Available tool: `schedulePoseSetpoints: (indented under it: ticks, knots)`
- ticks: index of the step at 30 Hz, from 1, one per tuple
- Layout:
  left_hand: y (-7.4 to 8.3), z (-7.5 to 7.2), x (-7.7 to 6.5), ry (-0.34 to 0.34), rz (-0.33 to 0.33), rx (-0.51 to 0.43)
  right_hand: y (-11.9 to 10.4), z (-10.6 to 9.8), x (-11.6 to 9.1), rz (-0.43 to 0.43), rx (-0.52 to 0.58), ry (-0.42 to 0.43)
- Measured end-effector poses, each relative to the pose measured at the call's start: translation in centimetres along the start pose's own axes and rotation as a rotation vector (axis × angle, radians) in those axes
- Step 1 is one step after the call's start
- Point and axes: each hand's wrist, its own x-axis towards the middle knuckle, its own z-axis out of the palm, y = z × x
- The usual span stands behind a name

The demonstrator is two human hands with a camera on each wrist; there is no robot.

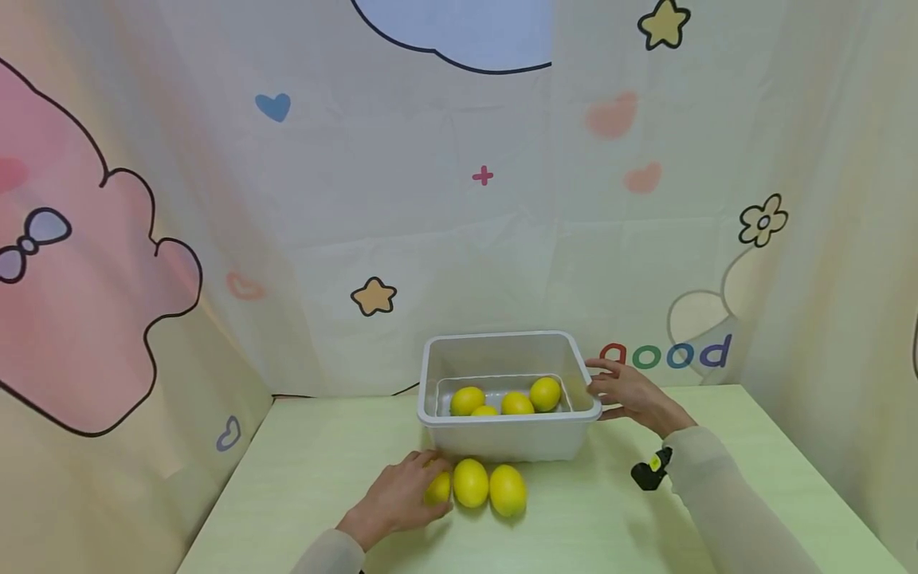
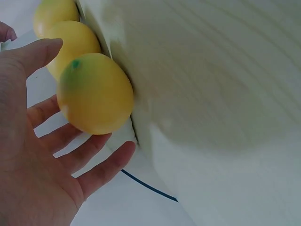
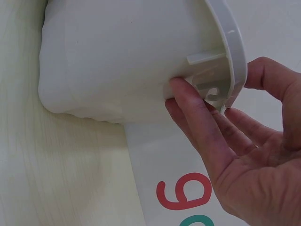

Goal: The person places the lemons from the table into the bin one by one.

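Observation:
A white plastic bin [image 1: 509, 438] stands on the table with several yellow lemons [image 1: 517, 403] inside. Three more lemons lie in a row along its near side: a right one [image 1: 508, 490], a middle one [image 1: 471, 483] and a left one [image 2: 96, 94]. Around the left lemon spreads my left hand [image 1: 402, 493], its fingers behind the fruit and the thumb held apart from it. My right hand [image 1: 634, 396] grips the bin's right end, fingers against the outer wall under the rim [image 3: 237, 56] and thumb at the rim. The rim hides part of that thumb.
The pale green wooden table [image 1: 308, 470] reaches back to a printed curtain [image 1: 459, 239] close behind the bin. A small black object with a yellow mark [image 1: 649, 474] shows beside the right sleeve [image 1: 724, 494].

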Motion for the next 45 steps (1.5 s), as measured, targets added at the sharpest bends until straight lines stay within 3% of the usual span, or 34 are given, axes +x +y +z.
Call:
schedulePoseSetpoints:
  ticks: [8,26,45]
  knots:
    - [-0.3,0.7,0.2,-0.012,-0.011,-0.023,0.1,0.3,0.0,0.000,0.005,-0.001]
    - [-1.0,1.4,0.2,-0.112,-0.021,-0.019,0.2,-0.1,0.1,0.005,0.008,-0.004]
    - [-1.4,0.7,-0.6,-0.095,-0.052,0.017,-0.1,0.0,-0.1,0.007,0.005,0.003]
